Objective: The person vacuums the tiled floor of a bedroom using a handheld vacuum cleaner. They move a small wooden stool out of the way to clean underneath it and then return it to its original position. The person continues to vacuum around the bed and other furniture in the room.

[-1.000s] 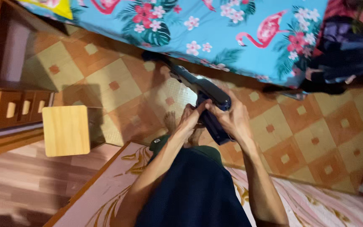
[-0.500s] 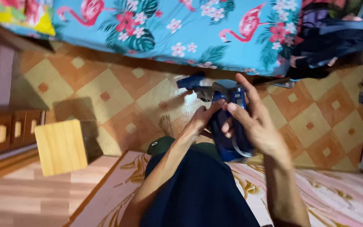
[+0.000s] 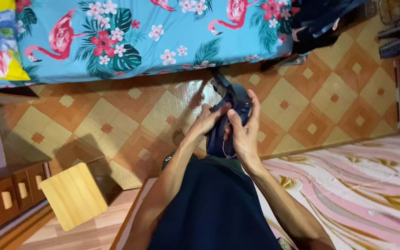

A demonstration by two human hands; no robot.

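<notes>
Above the lap, near the middle of the head view, both hands close on a dark blue, hard-shelled handheld device with a grey nozzle-like end, lifted off the patterned orange-and-cream tiled floor. The left hand wraps the device's left side, thumb laid across its top toward 2 o'clock, fingers curled firmly on the shell. The right hand cups the right side, fingers stretched up toward 12 o'clock along the body and closed against it; that two-sided clasp seems to steady the device while the thumbs work on its upper face. What the thumbs press cannot be made out. At 12 o'clock lies a turquoise cloth printed with pink flamingos and flowers. At 8 o'clock stands a pale wooden square stool, with a brown wooden cabinet with small drawers just beyond it at 9 o'clock. At 4 o'clock spreads a pink swirl-patterned mattress cover.
</notes>
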